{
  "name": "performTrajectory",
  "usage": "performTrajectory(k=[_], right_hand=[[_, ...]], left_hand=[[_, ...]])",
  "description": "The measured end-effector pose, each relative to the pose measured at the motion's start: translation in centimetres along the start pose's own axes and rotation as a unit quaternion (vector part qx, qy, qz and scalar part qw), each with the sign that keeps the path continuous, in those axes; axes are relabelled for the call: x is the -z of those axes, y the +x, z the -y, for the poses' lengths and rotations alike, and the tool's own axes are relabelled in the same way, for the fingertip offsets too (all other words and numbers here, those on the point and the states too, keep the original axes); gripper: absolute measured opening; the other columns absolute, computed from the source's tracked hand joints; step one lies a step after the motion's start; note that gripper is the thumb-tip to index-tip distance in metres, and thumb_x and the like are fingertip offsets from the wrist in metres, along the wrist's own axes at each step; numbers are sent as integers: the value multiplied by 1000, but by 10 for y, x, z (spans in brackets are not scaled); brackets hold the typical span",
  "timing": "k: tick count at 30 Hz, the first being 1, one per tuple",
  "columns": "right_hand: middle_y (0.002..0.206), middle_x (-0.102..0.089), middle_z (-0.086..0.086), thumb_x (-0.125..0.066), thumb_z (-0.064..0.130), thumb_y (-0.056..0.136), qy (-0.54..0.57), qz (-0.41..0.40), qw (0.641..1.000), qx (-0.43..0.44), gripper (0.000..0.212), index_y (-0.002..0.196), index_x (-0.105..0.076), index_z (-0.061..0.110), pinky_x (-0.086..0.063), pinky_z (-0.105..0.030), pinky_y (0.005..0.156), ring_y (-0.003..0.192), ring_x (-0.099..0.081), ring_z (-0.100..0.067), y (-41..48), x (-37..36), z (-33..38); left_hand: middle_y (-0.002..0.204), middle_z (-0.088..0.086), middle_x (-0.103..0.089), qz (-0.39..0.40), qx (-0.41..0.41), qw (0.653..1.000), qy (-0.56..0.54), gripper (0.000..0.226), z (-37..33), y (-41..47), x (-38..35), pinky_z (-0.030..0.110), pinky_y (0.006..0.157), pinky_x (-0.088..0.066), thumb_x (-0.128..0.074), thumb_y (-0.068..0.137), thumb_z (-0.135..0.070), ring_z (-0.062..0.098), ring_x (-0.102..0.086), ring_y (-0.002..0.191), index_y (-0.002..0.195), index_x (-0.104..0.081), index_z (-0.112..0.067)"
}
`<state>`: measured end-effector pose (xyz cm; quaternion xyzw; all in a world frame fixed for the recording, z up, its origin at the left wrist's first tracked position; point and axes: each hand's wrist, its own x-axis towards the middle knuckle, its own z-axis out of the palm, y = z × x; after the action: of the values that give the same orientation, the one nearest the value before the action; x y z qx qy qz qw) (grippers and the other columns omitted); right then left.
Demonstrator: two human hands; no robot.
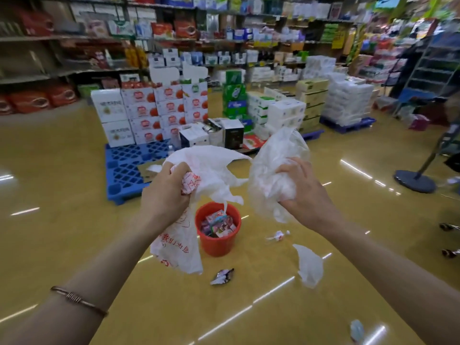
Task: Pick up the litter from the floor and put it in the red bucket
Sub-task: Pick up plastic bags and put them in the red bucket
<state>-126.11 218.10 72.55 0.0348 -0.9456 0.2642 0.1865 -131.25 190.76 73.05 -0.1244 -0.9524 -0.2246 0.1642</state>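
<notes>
Circling the left wrist is a thin copper-coloured bracelet (78,301), low at the left of the view above a glossy yellow floor (62,220). Farther back a blue plastic pallet (124,168) lies on that floor, carrying stacked cartons. The left hand (165,192) is clenched around a white plastic bag printed in red (179,247); part of the bag fans out above the fist and the rest hangs down beside the wrist. Just to the right of the hanging part, the red bucket (216,245) stands upright on the floor between the two forearms, with small colourful cartons (219,222) inside it. A crumpled foil wrapper (222,276) lies on the floor near the bucket, on the near side, and a twisted sweet wrapper (277,236) lies just to the bucket's right. The right hand (301,185) is curled tightly around a bunched translucent plastic bag (273,165), held at about the same height as the left hand and apart from it. Below it a torn white plastic scrap (310,267) rests on the floor, a pale blue scrap (357,331) lies nearer the camera, and two dark shiny wrappers (449,226) lie at the right edge, below the round base of a stand (414,181).
</notes>
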Motion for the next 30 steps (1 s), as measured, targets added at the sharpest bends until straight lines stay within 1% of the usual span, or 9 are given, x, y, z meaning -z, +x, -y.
performTrajectory(k=[6, 10, 14, 17, 19, 22, 25, 28, 30], right_hand=[[143, -25, 8, -72, 16, 75, 28, 62, 997, 22, 55, 122, -45, 28, -45, -31, 82, 122, -44, -20, 105, -69, -18], [145, -23, 6, -71, 19, 77, 48, 98, 993, 47, 54, 122, -43, 30, -44, -34, 86, 125, -40, -21, 168, -106, -25], [148, -20, 7, -70, 22, 80, 48, 133, 988, 64, 52, 123, -42, 30, -41, -31, 81, 125, -40, -23, 215, -132, -28], [148, -20, 8, -71, 26, 80, 56, 129, 987, 76, 52, 125, -44, 29, -45, -35, 81, 121, -44, -23, 249, -140, -25], [148, -20, 9, -71, 29, 80, 58, 123, 987, 81, 52, 125, -44, 29, -46, -34, 77, 118, -46, -21, 271, -146, -23], [149, -19, 9, -72, 25, 80, 54, 114, 989, 77, 53, 124, -43, 29, -45, -32, 77, 121, -44, -20, 296, -156, -22], [148, -21, 8, -72, 22, 79, 48, 94, 992, 73, 53, 123, -44, 28, -45, -30, 75, 120, -45, -20, 321, -167, -22], [147, -22, 9, -72, 18, 77, 37, 61, 996, 48, 53, 121, -46, 27, -48, -34, 76, 119, -46, -20, 346, -178, -21], [146, -23, 8, -73, 17, 76, 33, 27, 999, 22, 53, 120, -46, 27, -47, -34, 76, 120, -45, -20, 360, -188, -21]], left_hand=[[89, 2, -44, 20, 64, 998, 18, 10, 61, 69, -23, 45, 62, -49, -55, 88, -24, 28, -50, 70, 87, -45, -21], [89, 2, -46, 20, 124, 990, 65, 9, 79, 101, -29, 36, 59, -42, -53, 88, -20, 26, -49, 70, 95, -50, -17], [95, 1, -46, 20, 162, 983, 80, 15, 94, 121, -27, 32, 56, -36, -54, 86, -18, 26, -50, 74, 100, -50, -18], [100, -3, -42, -9, 176, 982, 63, 20, 110, 145, -23, 32, 61, -41, -55, 85, -27, 25, -51, 78, 102, -48, -20], [104, -5, -36, -19, 167, 985, 23, 27, 118, 164, -24, 34, 67, -44, -59, 82, -32, 23, -49, 83, 103, -43, -26], [108, -10, -23, 34, 155, 986, -59, 45, 127, 194, -30, 29, 70, -37, -59, 76, -29, 18, -45, 93, 108, -29, -35], [106, -14, -18, 51, 79, 993, -77, 58, 146, 234, -37, 23, 68, -38, -59, 74, -21, 11, -44, 85, 123, -27, -27], [112, -7, -21, 70, -3, 994, -82, 59, 169, 285, -49, 16, 68, -40, -63, 79, -7, 12, -44, 87, 126, -30, -19], [112, -4, -26, 96, -55, 991, -82, 50, 182, 324, -58, 20, 70, -44, -63, 82, -6, 13, -47, 83, 121, -35, -20]])
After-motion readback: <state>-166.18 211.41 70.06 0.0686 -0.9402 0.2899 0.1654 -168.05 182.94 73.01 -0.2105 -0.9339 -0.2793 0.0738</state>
